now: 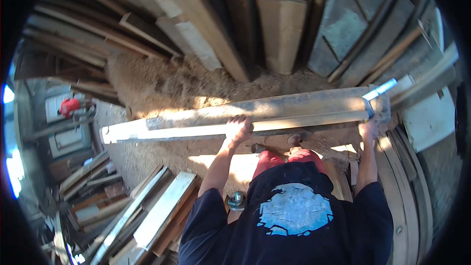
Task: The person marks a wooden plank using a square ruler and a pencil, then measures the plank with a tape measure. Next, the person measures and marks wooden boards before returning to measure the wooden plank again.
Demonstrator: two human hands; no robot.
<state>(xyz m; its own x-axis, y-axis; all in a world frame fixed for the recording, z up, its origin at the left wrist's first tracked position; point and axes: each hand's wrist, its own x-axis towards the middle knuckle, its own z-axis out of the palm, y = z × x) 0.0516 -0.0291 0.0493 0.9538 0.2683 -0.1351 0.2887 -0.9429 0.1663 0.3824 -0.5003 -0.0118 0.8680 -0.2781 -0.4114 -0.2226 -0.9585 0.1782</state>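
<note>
Left hand (239, 128) fingers clamp the long plank's (196, 120) near edge; right hand (369, 128), at three o'clock, grips a metal square (377, 92) at its end.

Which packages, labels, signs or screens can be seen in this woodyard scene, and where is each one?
No packages, labels, signs or screens show here.
Nearest thing to one: a light blue splash-shaped print on the person's dark shirt, bottom centre.
Around it is only timber: the long pale plank under the left hand and right hand, with a metal square at its right end.
</note>
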